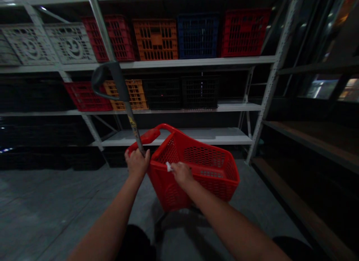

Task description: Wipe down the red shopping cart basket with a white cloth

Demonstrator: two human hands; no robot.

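Note:
A red plastic shopping cart (207, 146) with perforated basket walls stands in front of me. My left hand (137, 163) is closed around the cart's red handle (148, 136) at its near end. A metal pole (131, 120) with a grey loop grip (119, 81) rises, tilted, from beside my left thumb; whether my fingers also hold it, I cannot tell. My right hand (181, 173) rests at the cart's near side rim, fingers closed on a small white wipe (168, 166). Inside, the visible part of the basket holds nothing I can make out.
Behind the cart stands a white metal shelving rack (179, 62) with several plastic crates, among them an orange crate (155, 39) and a blue crate (198, 35). Dark shelves (303, 141) run along the right. Grey concrete floor (56, 212) lies below.

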